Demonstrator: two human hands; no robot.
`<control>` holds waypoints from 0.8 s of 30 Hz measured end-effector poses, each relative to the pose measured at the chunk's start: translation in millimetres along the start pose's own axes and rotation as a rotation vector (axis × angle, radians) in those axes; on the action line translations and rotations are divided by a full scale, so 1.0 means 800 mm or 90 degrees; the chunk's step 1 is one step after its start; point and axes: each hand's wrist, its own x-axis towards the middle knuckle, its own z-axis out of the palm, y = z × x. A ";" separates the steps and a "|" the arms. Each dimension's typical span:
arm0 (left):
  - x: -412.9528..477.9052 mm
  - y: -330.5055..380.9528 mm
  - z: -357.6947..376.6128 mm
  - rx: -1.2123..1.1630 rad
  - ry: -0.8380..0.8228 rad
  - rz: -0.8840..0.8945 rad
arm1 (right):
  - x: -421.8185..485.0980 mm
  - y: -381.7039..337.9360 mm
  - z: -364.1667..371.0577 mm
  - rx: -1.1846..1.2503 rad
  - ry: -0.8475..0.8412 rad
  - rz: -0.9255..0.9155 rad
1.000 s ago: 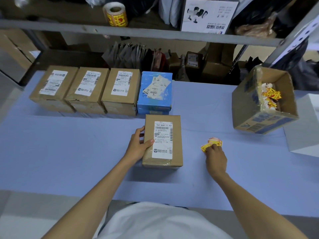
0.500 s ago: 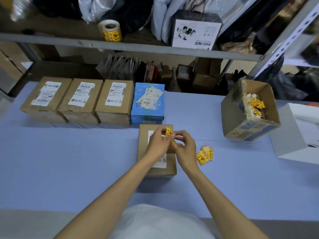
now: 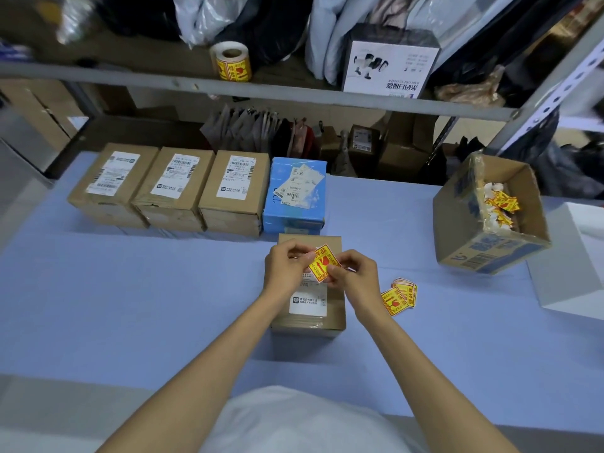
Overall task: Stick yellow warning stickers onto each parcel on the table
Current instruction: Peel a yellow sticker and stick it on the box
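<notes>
1. An open cardboard box (image 3: pixel 457 217) lies tipped on its side at the right of the frame. Its mouth faces the camera and it holds loose yellow stickers and white scraps (image 3: pixel 500 204).
2. The yellow warning sticker (image 3: pixel 323 264) is in the middle of the frame, held above the brown parcel (image 3: pixel 310 305). Its printed face is towards the camera and one corner points up, so its long axis leans roughly up-down in the frame.
3. The left hand (image 3: pixel 286 269) pinches the sticker's left edge, and the right hand (image 3: pixel 358 276) pinches its lower right edge. Each grip is narrow, on the sticker only.
4. The parcel's long axis runs from the bottom of the frame towards the top, label upward.
5. A small pile of stickers (image 3: pixel 400 295) lies just right of the parcel.
6. Three brown parcels (image 3: pixel 176 188) and a blue parcel (image 3: pixel 295 194) stand side by side in a row at the upper left.
7. Bare desk (image 3: pixel 130 305) spreads across the lower left, down to its near edge.
</notes>
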 end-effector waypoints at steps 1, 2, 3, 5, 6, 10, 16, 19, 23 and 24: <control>0.001 -0.002 -0.001 -0.020 -0.002 -0.015 | -0.001 0.001 0.000 0.002 -0.003 0.003; 0.001 -0.005 -0.002 -0.024 -0.005 -0.025 | -0.001 0.002 0.000 -0.003 -0.007 0.003; -0.001 -0.007 -0.003 -0.020 -0.007 -0.027 | -0.002 0.003 0.000 -0.013 -0.008 -0.001; -0.002 -0.010 -0.004 -0.005 -0.006 -0.016 | -0.003 0.005 0.002 -0.014 -0.007 -0.006; -0.003 -0.010 -0.004 0.005 -0.003 -0.006 | -0.004 0.006 0.003 -0.007 -0.009 -0.003; 0.000 -0.011 -0.009 -0.018 0.016 -0.011 | -0.007 0.011 0.004 0.012 0.042 -0.017; 0.003 -0.019 -0.025 0.003 0.054 -0.047 | -0.005 0.015 -0.005 0.046 0.140 -0.006; 0.000 -0.012 -0.019 0.017 -0.041 -0.045 | -0.008 0.017 0.002 0.039 0.118 -0.001; -0.001 -0.004 -0.011 0.053 -0.083 -0.034 | -0.008 0.016 0.008 0.037 0.094 0.008; -0.001 -0.002 -0.011 0.056 -0.084 -0.033 | -0.008 0.015 0.007 0.034 0.091 0.007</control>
